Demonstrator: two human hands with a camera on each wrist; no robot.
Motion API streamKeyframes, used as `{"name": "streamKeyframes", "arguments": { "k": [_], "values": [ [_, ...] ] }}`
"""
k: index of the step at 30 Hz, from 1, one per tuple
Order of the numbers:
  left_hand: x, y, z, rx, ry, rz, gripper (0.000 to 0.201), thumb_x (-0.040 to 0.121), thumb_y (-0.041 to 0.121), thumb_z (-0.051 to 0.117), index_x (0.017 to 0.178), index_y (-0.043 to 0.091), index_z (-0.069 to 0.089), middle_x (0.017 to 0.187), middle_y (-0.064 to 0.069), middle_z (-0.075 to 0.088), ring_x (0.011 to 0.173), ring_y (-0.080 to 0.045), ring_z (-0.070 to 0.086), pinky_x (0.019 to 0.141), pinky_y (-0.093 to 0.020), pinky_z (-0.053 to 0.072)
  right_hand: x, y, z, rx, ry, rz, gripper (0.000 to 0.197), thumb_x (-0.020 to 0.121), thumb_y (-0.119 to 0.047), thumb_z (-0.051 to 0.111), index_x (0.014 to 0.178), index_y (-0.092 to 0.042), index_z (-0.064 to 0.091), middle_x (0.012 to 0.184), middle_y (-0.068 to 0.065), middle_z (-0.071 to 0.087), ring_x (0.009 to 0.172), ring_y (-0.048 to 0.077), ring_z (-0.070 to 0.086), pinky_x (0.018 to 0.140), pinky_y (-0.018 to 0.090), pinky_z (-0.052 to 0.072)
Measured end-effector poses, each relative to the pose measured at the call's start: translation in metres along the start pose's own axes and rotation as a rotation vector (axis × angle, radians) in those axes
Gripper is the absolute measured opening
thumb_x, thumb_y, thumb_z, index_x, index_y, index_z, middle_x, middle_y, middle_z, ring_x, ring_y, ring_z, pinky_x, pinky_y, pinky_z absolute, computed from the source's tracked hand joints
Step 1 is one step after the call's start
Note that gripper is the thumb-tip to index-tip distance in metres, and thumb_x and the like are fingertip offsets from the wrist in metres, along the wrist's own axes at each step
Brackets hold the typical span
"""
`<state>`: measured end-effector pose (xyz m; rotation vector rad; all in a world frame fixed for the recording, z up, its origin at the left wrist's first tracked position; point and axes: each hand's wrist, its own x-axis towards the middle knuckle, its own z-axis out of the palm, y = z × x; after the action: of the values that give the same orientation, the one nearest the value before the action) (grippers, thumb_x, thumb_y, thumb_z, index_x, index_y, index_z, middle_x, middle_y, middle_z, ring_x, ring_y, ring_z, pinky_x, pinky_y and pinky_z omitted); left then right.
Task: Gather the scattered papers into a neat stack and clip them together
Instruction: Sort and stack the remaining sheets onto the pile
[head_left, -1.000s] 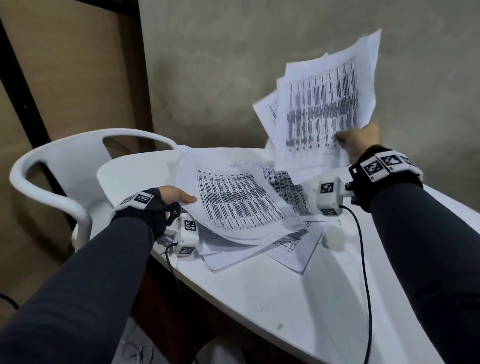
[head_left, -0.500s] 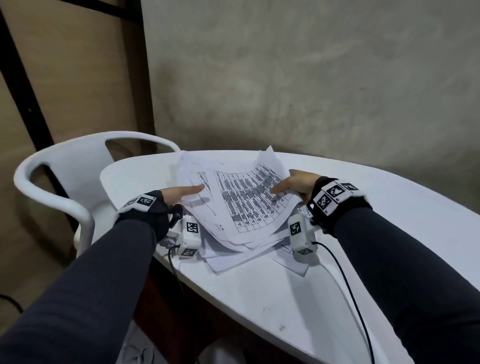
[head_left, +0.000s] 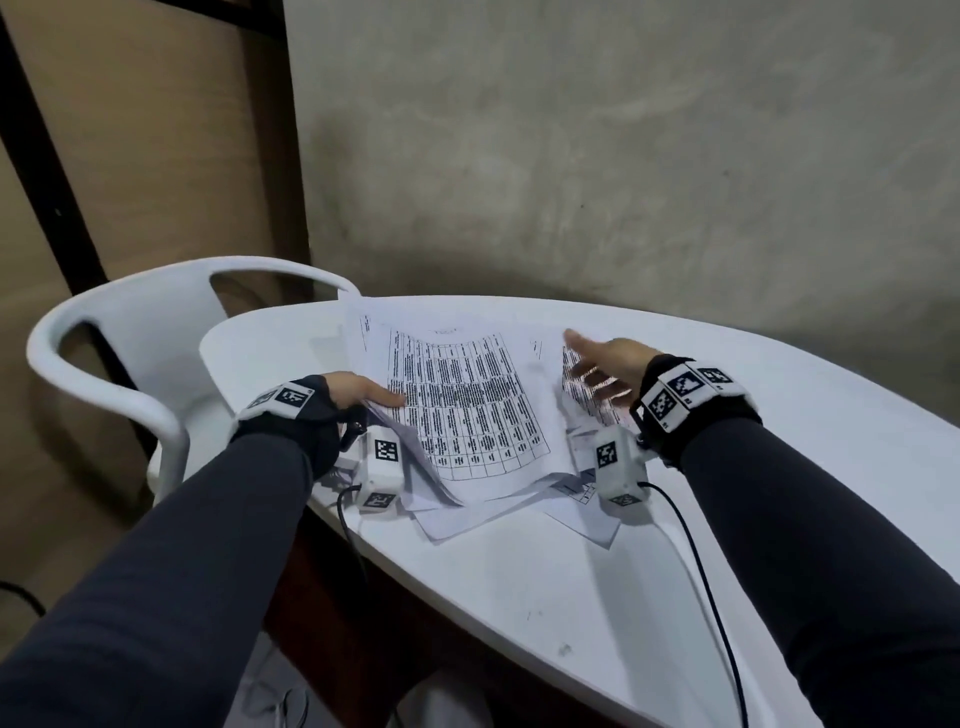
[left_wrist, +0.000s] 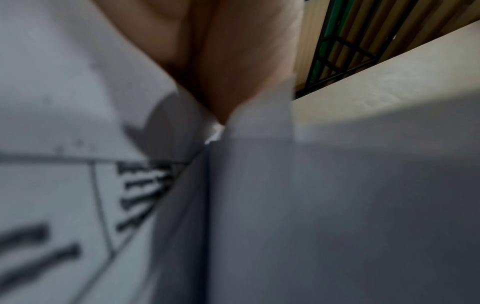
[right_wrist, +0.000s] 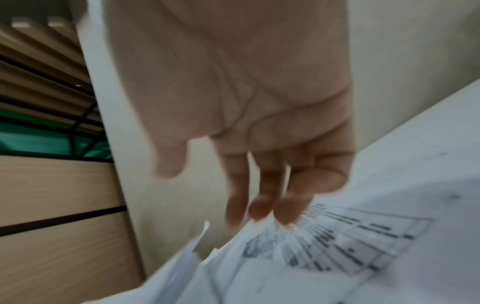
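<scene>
A loose pile of printed papers (head_left: 462, 410) with tables lies fanned on the white table (head_left: 545, 582). My left hand (head_left: 363, 392) pinches the pile's left edge, thumb on top; in the left wrist view the fingers (left_wrist: 241, 61) press into the sheets (left_wrist: 78, 185). My right hand (head_left: 597, 364) hovers, blurred, over the pile's right side with straight spread fingers, holding nothing. In the right wrist view its fingertips (right_wrist: 259, 205) hang just above a printed sheet (right_wrist: 337, 246). No clip is in view.
A white plastic chair (head_left: 130, 353) stands left of the table. A grey wall (head_left: 623, 156) runs behind it. Cables trail from both wrist cameras across the table's front edge.
The right hand brought its raised sheets down onto the pile, let go of them, and now lifts away to the right, open. The left hand keeps hold of the left edge.
</scene>
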<state>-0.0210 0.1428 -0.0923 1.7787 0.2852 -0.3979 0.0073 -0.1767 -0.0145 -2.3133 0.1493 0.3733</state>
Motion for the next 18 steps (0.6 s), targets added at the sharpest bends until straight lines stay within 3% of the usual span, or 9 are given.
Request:
{"name": "streamKeyframes", "arguments": {
  "k": [2,3,5,7,9,11,13,15,18],
  "values": [
    [-0.001,0.0,-0.003,0.098,0.02,-0.011,0.084,0.034,0.041,0.092,0.099,-0.008,0.069,0.11,-0.03,0.066,0.083,-0.036,0.063,0.089,-0.052,0.05,0.01,0.015,-0.011,-0.097,0.216,0.026,0.059,0.091,-0.051,0.05,0.118,0.001,0.058,0.118,0.016,0.062,0.097,0.03,0.061,0.081,0.032,0.046],
    [-0.006,0.001,-0.003,0.125,0.039,-0.011,0.082,0.036,0.041,0.091,0.097,-0.009,0.069,0.105,-0.032,0.066,0.077,-0.036,0.063,0.083,-0.05,0.053,0.01,0.022,-0.014,-0.193,0.245,0.05,0.056,0.092,-0.041,0.054,0.125,0.003,0.054,0.129,0.019,0.057,0.11,0.031,0.057,0.088,0.031,0.042],
    [-0.007,0.0,-0.008,0.106,0.056,-0.005,0.101,0.026,0.043,0.092,0.108,-0.01,0.065,0.117,-0.033,0.061,0.089,-0.042,0.06,0.089,-0.054,0.049,0.009,0.032,-0.014,-0.326,0.212,0.077,0.047,0.091,-0.027,0.06,0.13,-0.001,0.053,0.136,0.016,0.053,0.116,0.026,0.054,0.089,0.025,0.037],
    [-0.002,-0.006,-0.017,0.071,0.064,0.003,0.112,0.022,0.043,0.093,0.117,-0.007,0.061,0.126,-0.031,0.056,0.098,-0.038,0.058,0.096,-0.056,0.044,0.008,0.032,-0.012,-0.305,0.162,0.131,0.049,0.088,-0.024,0.064,0.131,-0.001,0.052,0.136,0.017,0.052,0.122,0.028,0.053,0.09,0.03,0.042],
    [-0.002,-0.011,-0.022,0.068,0.077,0.001,0.107,0.022,0.039,0.093,0.116,-0.005,0.063,0.124,-0.028,0.06,0.103,-0.04,0.062,0.099,-0.058,0.041,0.005,0.03,-0.006,-0.292,0.124,0.146,0.048,0.083,-0.025,0.069,0.124,-0.004,0.056,0.128,0.02,0.055,0.12,0.031,0.055,0.092,0.036,0.047],
    [-0.005,-0.011,-0.021,0.077,0.12,0.015,0.103,0.021,0.033,0.092,0.113,-0.004,0.065,0.118,-0.026,0.064,0.109,-0.046,0.061,0.099,-0.056,0.045,0.011,0.029,0.001,-0.476,0.137,0.08,0.024,0.075,-0.034,0.071,0.095,-0.023,0.063,0.108,0.01,0.062,0.102,0.029,0.064,0.092,0.039,0.052],
    [-0.009,-0.009,-0.019,0.086,0.109,0.006,0.108,0.015,0.034,0.092,0.113,-0.004,0.065,0.117,-0.026,0.065,0.107,-0.047,0.062,0.098,-0.054,0.046,0.022,0.033,0.009,-0.597,0.101,0.072,0.043,0.059,-0.061,0.057,0.089,-0.031,0.063,0.092,-0.001,0.068,0.08,0.028,0.066,0.082,0.039,0.057],
    [-0.006,-0.009,-0.019,0.075,0.105,-0.001,0.114,0.01,0.037,0.092,0.113,-0.003,0.065,0.117,-0.027,0.065,0.103,-0.046,0.063,0.096,-0.05,0.047,0.018,0.033,0.015,-0.639,0.1,0.076,0.072,0.041,-0.075,0.047,0.085,-0.022,0.067,0.083,0.002,0.068,0.078,0.03,0.066,0.083,0.042,0.055],
    [-0.01,-0.007,-0.016,0.084,0.1,-0.001,0.114,0.012,0.038,0.092,0.114,-0.003,0.065,0.117,-0.025,0.066,0.109,-0.047,0.06,0.097,-0.055,0.046,-0.003,0.035,0.018,-0.584,0.244,0.116,0.064,0.057,-0.067,0.061,0.093,-0.014,0.066,0.094,0.01,0.069,0.093,0.032,0.065,0.092,0.042,0.051]
  ]
}}
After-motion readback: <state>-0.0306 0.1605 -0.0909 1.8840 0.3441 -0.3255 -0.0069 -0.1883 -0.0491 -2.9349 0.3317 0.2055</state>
